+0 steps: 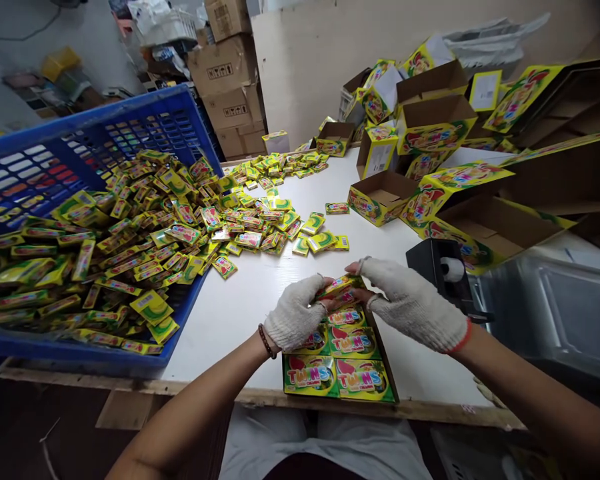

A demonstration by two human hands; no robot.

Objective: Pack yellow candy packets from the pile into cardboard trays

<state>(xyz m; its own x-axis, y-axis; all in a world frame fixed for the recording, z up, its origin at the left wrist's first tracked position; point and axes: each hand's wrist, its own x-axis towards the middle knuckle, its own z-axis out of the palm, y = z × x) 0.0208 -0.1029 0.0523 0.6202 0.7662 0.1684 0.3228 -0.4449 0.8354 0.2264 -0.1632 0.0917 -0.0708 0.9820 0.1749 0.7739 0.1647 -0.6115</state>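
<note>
Both hands wear off-white fingerless gloves. My left hand (295,313) and my right hand (413,300) pinch a small yellow-green candy box (343,287) from either side. It is over the far end of an open cardboard tray (386,353) at the table's front edge. Inside the tray, "TWINS" candy boxes (363,380) lie face up in two columns. My left hand covers part of the left column. Whether the held box touches those below it I cannot tell.
A blue plastic crate (100,130) heaped with small candy boxes (150,213) tilts at the left, spilling onto the white table (245,313). Display cartons (383,197) are piled at the right, near a black tape dispenser (437,277). Brown cardboard boxes (225,73) are stacked behind.
</note>
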